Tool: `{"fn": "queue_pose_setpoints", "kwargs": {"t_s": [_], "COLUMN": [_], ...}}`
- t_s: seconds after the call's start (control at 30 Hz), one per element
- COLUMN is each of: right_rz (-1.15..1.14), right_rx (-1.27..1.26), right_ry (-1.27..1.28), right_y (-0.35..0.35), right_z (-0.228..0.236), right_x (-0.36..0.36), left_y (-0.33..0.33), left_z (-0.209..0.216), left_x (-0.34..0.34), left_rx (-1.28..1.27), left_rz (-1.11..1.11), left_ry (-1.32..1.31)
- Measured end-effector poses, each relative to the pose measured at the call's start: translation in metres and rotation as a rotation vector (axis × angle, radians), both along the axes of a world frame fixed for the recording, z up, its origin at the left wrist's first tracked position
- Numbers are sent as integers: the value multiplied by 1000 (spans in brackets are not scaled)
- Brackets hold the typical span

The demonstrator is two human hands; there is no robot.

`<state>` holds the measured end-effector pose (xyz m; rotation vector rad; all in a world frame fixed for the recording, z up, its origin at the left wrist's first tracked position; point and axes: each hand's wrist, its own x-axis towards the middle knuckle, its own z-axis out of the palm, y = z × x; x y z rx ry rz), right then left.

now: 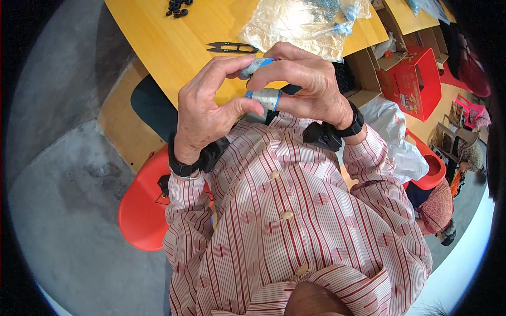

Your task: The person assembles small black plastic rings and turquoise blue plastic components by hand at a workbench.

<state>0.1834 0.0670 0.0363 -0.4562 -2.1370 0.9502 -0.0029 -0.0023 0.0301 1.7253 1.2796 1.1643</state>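
Left hand point(203, 102) grip spread, index and thumb against grey-blue wraps point(263, 98); right hand point(319, 87) grip: cannot tell. Advise light, even fingertip pressure.

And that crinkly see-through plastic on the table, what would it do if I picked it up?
The clear plastic would probably flop and feel light, because it looks thin and creased. It might crackle too, with all those sharp wrinkles. The small blue pieces could slide or spill, since they look loose, though I can't tell whether they're inside or on top.
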Motion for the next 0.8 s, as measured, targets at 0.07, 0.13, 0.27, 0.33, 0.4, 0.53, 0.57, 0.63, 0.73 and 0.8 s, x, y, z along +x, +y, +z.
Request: {"fn": "queue_pose_setpoints", "kwargs": {"t_s": [0.07,0.13,0.27,0.33,0.4,0.53,0.57,0.63,0.73,0.8], "right_rz": [-14,-37,-76,-90,-105,-61,-24,-61,-76,-84], "right_rx": [4,-30,-84,-95,-104,-83,-51,-130,-125,-82], "right_ry": [49,51,46,27,7,53,63,80,31,31], "right_y": [0,-5,-11,-14,-16,-9,-8,-8,-6,-8], "right_z": [-2,-2,0,1,1,2,1,1,0,-1], "right_x": [-2,-2,-2,-1,-2,-2,-1,-1,3,3], "left_y": [0,-1,-3,-4,-4,-3,-4,-3,-2,-3], "left_z": [-2,0,0,-1,-2,-5,-4,3,3,2], "left_x": [-1,1,4,5,6,6,6,6,7,8], "left_rx": [12,2,30,43,57,66,55,68,88,94], "left_rz": [-3,-7,-13,-4,6,18,24,36,50,48], "left_ry": [-34,-11,44,54,63,16,11,50,72,53]}}
